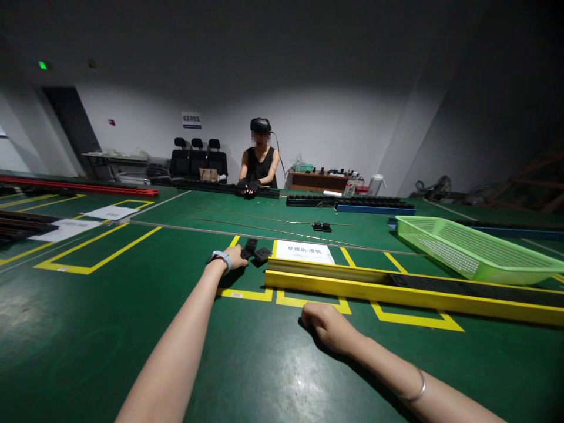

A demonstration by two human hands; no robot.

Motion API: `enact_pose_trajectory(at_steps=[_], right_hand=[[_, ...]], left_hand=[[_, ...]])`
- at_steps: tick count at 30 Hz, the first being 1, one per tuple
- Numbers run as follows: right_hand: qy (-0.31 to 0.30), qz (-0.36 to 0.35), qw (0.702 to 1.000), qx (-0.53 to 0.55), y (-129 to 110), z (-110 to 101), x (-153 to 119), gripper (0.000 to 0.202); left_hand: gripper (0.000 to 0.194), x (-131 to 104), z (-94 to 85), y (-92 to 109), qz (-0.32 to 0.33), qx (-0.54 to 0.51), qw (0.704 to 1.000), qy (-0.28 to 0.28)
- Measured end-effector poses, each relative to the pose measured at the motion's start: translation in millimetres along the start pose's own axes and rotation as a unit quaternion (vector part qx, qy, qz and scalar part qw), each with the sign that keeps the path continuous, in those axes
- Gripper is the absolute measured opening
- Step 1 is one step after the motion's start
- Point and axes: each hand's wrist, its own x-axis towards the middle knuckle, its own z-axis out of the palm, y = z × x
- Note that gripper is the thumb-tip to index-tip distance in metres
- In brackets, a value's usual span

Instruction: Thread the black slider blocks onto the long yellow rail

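Note:
My left hand (237, 257), with a watch on its wrist, reaches out over the table. Its fingers are closed at the edge of a small black square module (252, 244); the fingertips are partly hidden. A second black module (261, 256) lies just to the right, close to the end of a long yellow rail (352, 286). Black pieces (400, 281) sit in the channel of this rail farther right. In front of the rail my right hand (326, 326) rests on the table, its fingers curled into a loose fist with nothing visible in them.
A green basket (480, 264) stands behind the rail at right. Behind the rail lies a paper label (304, 251). Thin rods (264, 226) and small black parts (321, 226) lie farther back. Across the table a person (259, 158) handles a dark rail (211, 188).

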Motion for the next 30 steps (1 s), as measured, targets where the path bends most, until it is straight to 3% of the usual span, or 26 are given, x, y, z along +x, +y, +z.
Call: enact_pose_trajectory(at_steps=[6,10,20,30], right_hand=[[0.003,0.001,1.0,-0.004,-0.3,0.2,0.0,0.023],[0.003,0.004,1.0,-0.009,-0.1,0.2,0.5,0.023],[-0.002,0.006,1.0,0.0,-2.4,-1.9,0.2,0.023],[0.001,0.008,1.0,-0.007,-6.0,-3.6,0.1,0.024]], left_hand=[[0.041,-6.7,-4.9,6.0,-0.016,-0.126,0.99,-0.065],[0.043,-14.0,-13.1,15.7,-0.027,-0.156,0.985,-0.068],[0.066,-39.4,-39.5,45.8,0.061,-0.19,0.978,-0.066],[0.042,-30.4,-34.9,43.9,0.109,-0.201,0.97,-0.082]])
